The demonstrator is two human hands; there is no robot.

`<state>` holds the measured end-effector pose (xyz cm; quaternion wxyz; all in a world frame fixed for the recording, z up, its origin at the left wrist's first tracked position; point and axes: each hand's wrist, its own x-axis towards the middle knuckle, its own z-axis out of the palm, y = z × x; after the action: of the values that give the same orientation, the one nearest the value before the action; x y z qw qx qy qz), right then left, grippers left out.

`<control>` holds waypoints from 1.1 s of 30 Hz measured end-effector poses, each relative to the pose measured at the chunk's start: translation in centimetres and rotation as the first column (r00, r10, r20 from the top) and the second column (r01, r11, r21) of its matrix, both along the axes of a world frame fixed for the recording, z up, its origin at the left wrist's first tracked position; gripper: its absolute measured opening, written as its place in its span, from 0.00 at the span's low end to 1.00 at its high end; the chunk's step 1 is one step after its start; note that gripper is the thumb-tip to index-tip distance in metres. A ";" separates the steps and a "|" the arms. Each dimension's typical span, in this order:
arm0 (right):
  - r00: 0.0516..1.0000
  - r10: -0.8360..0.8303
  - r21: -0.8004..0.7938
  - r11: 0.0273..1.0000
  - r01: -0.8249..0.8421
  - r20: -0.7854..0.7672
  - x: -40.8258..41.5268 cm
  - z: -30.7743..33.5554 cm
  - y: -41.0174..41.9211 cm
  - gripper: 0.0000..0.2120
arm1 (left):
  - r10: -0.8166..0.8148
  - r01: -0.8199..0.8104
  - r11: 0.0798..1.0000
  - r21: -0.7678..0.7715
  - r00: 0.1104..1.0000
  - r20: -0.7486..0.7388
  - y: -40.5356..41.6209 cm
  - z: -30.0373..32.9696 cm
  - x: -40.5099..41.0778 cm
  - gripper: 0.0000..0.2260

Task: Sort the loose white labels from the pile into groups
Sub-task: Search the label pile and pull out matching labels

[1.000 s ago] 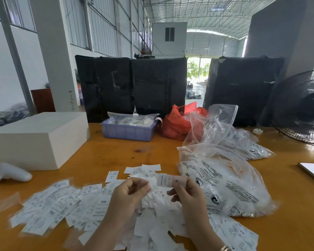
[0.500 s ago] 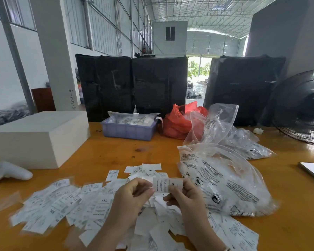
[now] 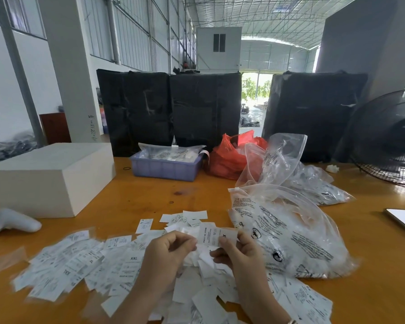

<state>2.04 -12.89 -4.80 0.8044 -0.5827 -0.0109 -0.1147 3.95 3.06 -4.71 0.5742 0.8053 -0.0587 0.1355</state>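
Low in the centre of the frame, my right hand pinches a single white label between thumb and fingertips, holding it flat and face up so I can read its print; a small black mark shows near my thumb. My left hand sits just beside it with fingers curled, its fingertips at the label's left edge. I cannot tell whether they grip the label or only steady it.

Below and around both hands, across the lower part of the frame, lies the pile of loose labels on the orange wooden table. At lower left a looser spread of labels fans out, one reading XXL, likely a group already begun.

To the right of my hands sits a clear plastic bag with black print, probably the labels' source. Behind, in mid-frame, are a blue plastic bin, a red plastic bag, and at left a white box. A white handheld controller rests at the far left edge.

I judge most of the sorting remains.
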 end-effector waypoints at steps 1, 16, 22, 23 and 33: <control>1.000 -0.007 0.016 1.000 0.007 -0.004 0.0 0.0 0.0 0.03 | 0.001 -0.001 1.000 -0.003 1.000 -0.003 0.1 0.0 0.0 0.03; 0.999 0.038 -0.065 0.997 -0.037 0.019 -0.3 0.1 0.2 0.05 | -0.065 0.066 0.997 -0.034 0.998 0.015 0.1 0.4 -0.1 0.05; 0.999 -0.037 -0.030 0.999 0.038 0.014 -0.1 0.1 -0.1 0.05 | -0.085 0.084 0.996 -0.039 0.996 -0.019 0.4 0.4 0.1 0.03; 0.999 -0.050 -0.007 0.999 0.050 0.005 -0.1 0.0 -0.2 0.05 | -0.088 0.087 0.995 -0.040 0.996 -0.021 0.3 0.4 0.1 0.04; 0.999 -0.029 0.085 0.996 0.031 -0.015 -0.2 0.0 -0.4 0.05 | -0.110 0.110 0.992 -0.054 0.994 -0.001 0.3 0.5 -0.1 0.14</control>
<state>1.81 -13.29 -4.77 0.8268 -0.5487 0.0083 -0.1231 3.87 3.32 -4.16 0.6024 0.7854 -0.0980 0.1034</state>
